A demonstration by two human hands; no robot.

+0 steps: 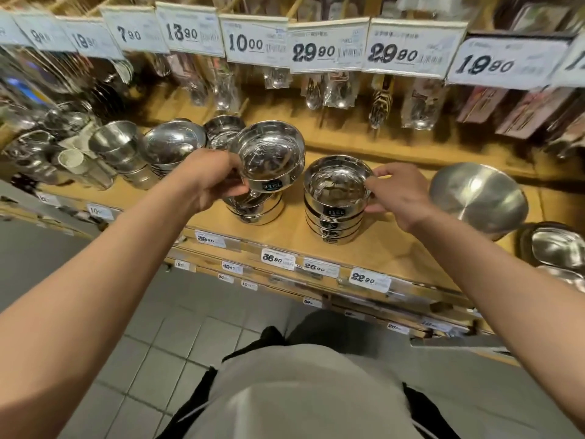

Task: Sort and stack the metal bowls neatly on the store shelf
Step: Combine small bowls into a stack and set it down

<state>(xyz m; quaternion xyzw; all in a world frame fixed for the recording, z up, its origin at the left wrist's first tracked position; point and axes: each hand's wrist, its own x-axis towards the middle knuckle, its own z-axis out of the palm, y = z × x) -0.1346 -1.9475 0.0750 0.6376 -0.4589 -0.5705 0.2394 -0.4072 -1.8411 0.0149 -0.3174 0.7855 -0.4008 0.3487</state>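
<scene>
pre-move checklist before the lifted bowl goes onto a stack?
1. Left hand grips lifted bowl: ok.
2. Lifted bowl level: not ok, tilted toward the camera.
3. Right hand steadies right stack at the top rim: ok.
4. Right stack top bowl holds nothing: ok.
5. Left stack top free: cannot tell, hidden by the lifted bowl.
6. Bowl sizes match: cannot tell, though labels look alike.

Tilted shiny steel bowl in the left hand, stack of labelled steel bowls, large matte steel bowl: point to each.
Tilted shiny steel bowl (269, 160): head view, inner base.
Stack of labelled steel bowls (335, 223): head view, side wall.
Large matte steel bowl (478, 198): head view, inner surface.
</scene>
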